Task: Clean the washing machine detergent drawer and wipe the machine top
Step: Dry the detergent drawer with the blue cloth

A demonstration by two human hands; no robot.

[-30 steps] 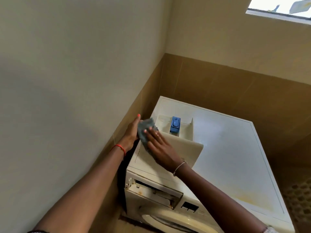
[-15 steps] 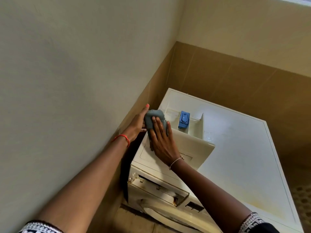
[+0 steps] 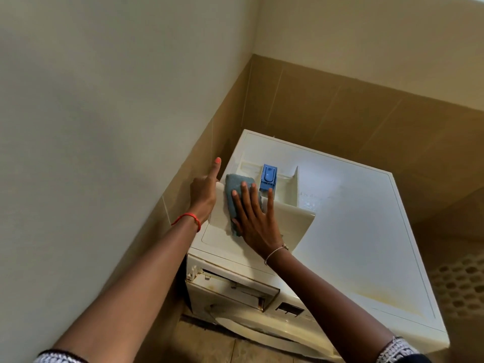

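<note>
The white detergent drawer (image 3: pixel 290 213) lies pulled out on the washing machine top (image 3: pixel 353 231), with a blue insert (image 3: pixel 268 176) in its far compartment. A blue-grey cloth (image 3: pixel 235 189) rests on the drawer's left part. My right hand (image 3: pixel 254 218) presses flat on the cloth, fingers spread. My left hand (image 3: pixel 204 192) holds the drawer's left edge, its index finger pointing up along the wall. The drawer's near-left part is hidden under my hands.
The machine stands in a corner, with the wall (image 3: pixel 104 127) close on the left and brown tiles (image 3: pixel 366 113) behind. The empty drawer slot (image 3: pixel 235 286) gapes in the machine's front, above the door (image 3: pixel 262 326). Yellowish stains (image 3: pixel 379 297) mark the top's near right.
My right hand has flattened and slid the cloth back toward me over the drawer. The left hand's index finger has lifted straight. The camera has tilted slightly.
</note>
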